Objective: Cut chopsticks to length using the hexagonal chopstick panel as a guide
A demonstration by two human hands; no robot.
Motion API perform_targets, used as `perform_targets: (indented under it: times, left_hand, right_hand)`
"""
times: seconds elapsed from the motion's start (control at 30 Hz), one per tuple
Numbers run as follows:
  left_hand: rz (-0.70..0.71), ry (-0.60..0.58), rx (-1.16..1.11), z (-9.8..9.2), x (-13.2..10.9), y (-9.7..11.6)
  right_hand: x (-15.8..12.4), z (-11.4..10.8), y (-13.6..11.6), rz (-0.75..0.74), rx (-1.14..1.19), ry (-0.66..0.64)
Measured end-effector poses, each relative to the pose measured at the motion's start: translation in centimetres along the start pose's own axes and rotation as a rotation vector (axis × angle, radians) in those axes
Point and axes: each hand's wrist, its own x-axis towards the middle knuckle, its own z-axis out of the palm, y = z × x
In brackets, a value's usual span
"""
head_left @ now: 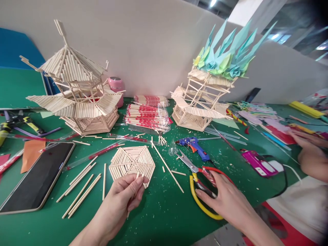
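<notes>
My left hand (129, 193) is closed, pinching a thin wooden stick (138, 175) between thumb and fingers. It is in front of a flat web-shaped panel of wooden sticks (132, 159) and hides part of its near edge. My right hand (225, 200) is on the handles of the scissors (191, 164), one red and one yellow, with its fingers at the loops. The scissors lie on the table with blades slightly apart, pointing away to the left. Beyond them rests a blue glue gun (193, 147). Several loose sticks (80, 193) lie left of my left hand.
Two stick-built pavilion models (89, 112) (202, 109) stand at the back, the right one topped with folded paper. Between them are packs of sticks (147, 116). A phone (37, 177) lies left. Another person's arm (312, 157) is at right, near a magenta device (258, 163).
</notes>
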Motion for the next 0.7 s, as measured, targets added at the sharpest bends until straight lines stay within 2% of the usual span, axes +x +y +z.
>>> perform_targets:
  times: [0.1,0.17,0.2,0.23,0.33,0.43,0.6,0.7]
  left_hand:
    - [-0.001,-0.040,-0.008,-0.1,0.1,-0.2]
    - [-0.010,-0.078,-0.016,-0.1,0.2,-0.4]
    - [-0.013,-0.097,-0.017,-0.1,0.2,-0.5]
    - [-0.016,-0.116,-0.016,0.0,0.2,-0.6]
    - [-0.018,-0.146,-0.016,0.0,0.4,-1.0]
    - [0.000,-0.173,-0.018,0.0,0.5,-1.2]
    - [0.077,-0.205,-0.035,-0.4,0.8,-1.0]
    - [0.088,-0.192,-0.065,-0.6,0.8,-0.8]
  right_hand:
    - [0.1,-0.7,-0.4,-0.059,0.016,0.168]
    - [0.1,-1.2,-1.8,-0.090,0.128,0.299]
    - [0.1,-1.4,-2.8,-0.115,0.242,0.319]
    - [0.1,-1.5,-4.1,-0.152,0.393,0.277]
    - [0.4,-1.5,-8.6,-0.298,0.784,0.031]
    - [1.3,-1.1,-12.2,-0.347,0.995,-0.125]
    - [3.5,-0.1,-14.8,-0.343,1.302,-0.385]
    - [4.5,0.4,-15.4,-0.353,1.418,-0.433]
